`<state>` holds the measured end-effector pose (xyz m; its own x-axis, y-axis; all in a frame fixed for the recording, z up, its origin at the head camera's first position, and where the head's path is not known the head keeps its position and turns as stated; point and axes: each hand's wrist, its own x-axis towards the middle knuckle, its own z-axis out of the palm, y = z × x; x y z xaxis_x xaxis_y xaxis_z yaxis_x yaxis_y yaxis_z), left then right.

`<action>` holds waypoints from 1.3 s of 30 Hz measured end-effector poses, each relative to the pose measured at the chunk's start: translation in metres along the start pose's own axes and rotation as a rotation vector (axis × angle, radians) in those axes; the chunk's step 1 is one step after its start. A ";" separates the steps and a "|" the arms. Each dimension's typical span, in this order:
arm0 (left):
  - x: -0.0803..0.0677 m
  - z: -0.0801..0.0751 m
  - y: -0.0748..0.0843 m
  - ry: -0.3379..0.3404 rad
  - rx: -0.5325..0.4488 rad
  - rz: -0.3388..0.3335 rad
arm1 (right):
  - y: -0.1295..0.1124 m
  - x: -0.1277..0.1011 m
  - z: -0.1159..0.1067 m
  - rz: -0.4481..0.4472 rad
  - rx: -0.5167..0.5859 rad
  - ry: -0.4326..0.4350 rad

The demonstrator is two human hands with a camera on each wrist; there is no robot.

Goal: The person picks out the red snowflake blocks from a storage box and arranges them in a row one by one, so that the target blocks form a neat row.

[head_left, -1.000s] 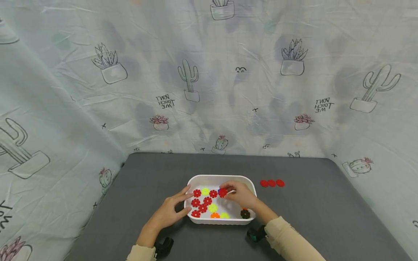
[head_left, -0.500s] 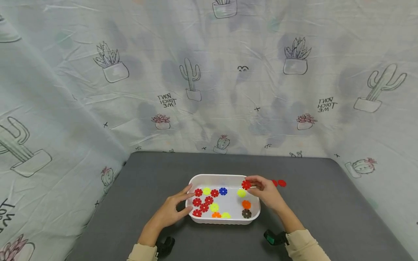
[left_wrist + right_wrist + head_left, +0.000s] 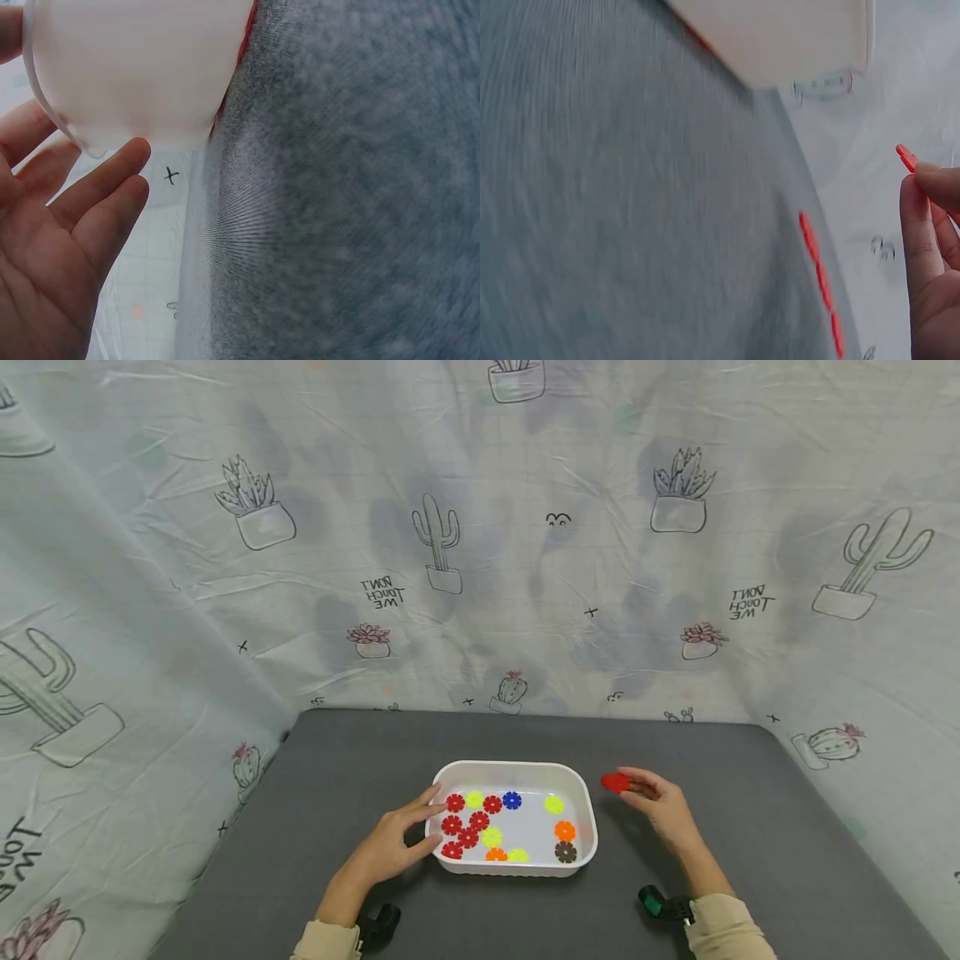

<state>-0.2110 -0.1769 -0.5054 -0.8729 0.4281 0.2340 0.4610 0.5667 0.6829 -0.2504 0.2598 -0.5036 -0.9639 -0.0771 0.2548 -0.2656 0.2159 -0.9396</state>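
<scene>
Left hand: Although its outstretched fingers touch the left end of the white tray, it grips nothing.
Loose discs: notched, inside the tray, reds grouped at left.
Red row: apparently three, on the table, right of the tray.
Held disc: right of the tray; judged light, stiff, slightly slick; best pinched near its edge.
Right hand: thumb and forefinger pinch that disc.
</scene>
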 end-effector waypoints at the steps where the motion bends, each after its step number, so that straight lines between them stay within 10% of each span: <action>1: 0.000 0.000 0.000 -0.001 0.001 -0.001 | 0.002 0.000 -0.003 0.013 0.002 0.016; 16: 0.000 -0.001 0.003 -0.001 0.003 0.008 | 0.025 0.008 -0.046 0.246 -0.050 0.263; 28: 0.000 -0.001 0.003 0.001 0.004 -0.001 | 0.043 0.014 -0.046 0.261 -0.182 0.390; 39: -0.001 0.000 0.003 0.011 0.013 0.002 | 0.046 0.015 -0.050 0.295 -0.355 0.344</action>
<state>-0.2089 -0.1761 -0.5035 -0.8737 0.4214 0.2431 0.4647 0.5746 0.6737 -0.2778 0.3176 -0.5313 -0.9326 0.3443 0.1085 0.0834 0.4980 -0.8632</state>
